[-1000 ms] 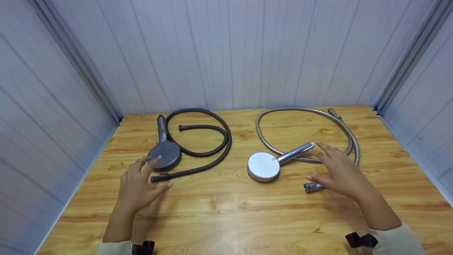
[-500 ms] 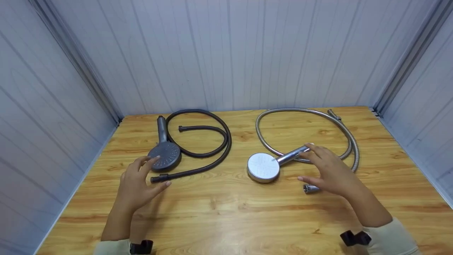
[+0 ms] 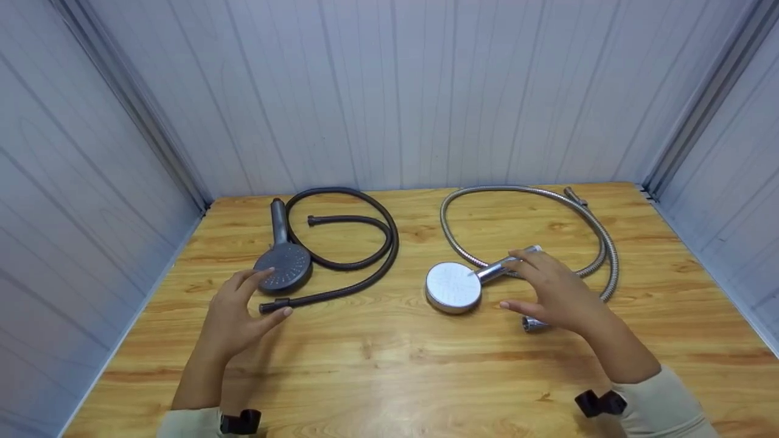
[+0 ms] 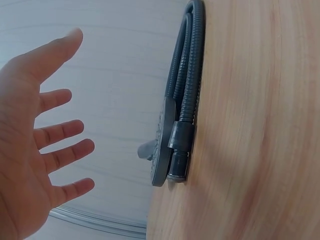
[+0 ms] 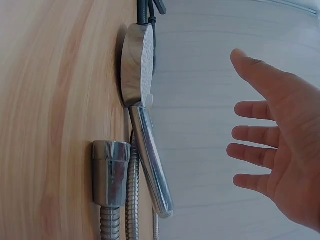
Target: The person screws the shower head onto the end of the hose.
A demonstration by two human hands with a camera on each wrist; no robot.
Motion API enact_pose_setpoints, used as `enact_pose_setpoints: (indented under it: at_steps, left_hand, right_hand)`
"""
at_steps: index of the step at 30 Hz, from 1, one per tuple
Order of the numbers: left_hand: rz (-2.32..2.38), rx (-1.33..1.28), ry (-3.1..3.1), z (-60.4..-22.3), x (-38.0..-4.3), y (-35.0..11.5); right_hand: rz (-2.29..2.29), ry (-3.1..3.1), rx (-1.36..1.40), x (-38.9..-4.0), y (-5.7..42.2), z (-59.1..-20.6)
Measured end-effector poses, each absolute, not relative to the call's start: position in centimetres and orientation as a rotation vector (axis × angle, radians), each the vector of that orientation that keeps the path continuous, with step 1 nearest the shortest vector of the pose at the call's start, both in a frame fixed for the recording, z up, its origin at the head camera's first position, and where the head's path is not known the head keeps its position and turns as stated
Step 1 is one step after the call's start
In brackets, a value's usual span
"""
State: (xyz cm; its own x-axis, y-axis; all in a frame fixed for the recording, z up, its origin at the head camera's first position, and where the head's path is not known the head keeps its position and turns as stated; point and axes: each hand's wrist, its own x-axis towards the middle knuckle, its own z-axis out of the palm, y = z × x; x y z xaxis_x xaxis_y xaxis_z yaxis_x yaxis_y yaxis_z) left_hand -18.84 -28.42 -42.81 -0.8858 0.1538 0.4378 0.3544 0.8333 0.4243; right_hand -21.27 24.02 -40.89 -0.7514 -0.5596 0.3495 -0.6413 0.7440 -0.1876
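My left hand (image 3: pixel 234 316) hovers, fingers spread, above the table near a dark grey shower head (image 3: pixel 285 267). A black shower hose (image 3: pixel 347 291) lies coiled beside that head, one end fitting just beyond my left thumb. My right hand (image 3: pixel 557 295) is also spread and overlaps the handle of a chrome shower head (image 3: pixel 453 286) in the head view. In the right wrist view a gap shows between the fingers and the chrome handle (image 5: pixel 152 165). A silver metal hose (image 3: pixel 523 188) loops behind, with its chrome end fitting (image 3: pixel 534 323) partly under my right hand.
The wooden table (image 3: pixel 389 377) is enclosed by a pale panelled back wall (image 3: pixel 389 91) and side walls. Black devices (image 3: pixel 240 421) are strapped at both wrists. The chrome shower head's handle lies across the silver hose.
My right hand has moved to the left, from beyond the chrome handle's end to over the handle. The left hand has shifted only slightly. Shower heads and hoses have stayed put.
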Motion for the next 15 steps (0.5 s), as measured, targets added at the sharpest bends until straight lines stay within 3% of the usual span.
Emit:
enact_pose_setpoints:
  at_steps: [15]
  left_hand:
    - [-0.936,-0.390,-2.586,-42.9,-19.0,-29.0]
  right_hand:
    - [0.517,-2.625,1.042,-21.8,22.2,-40.6]
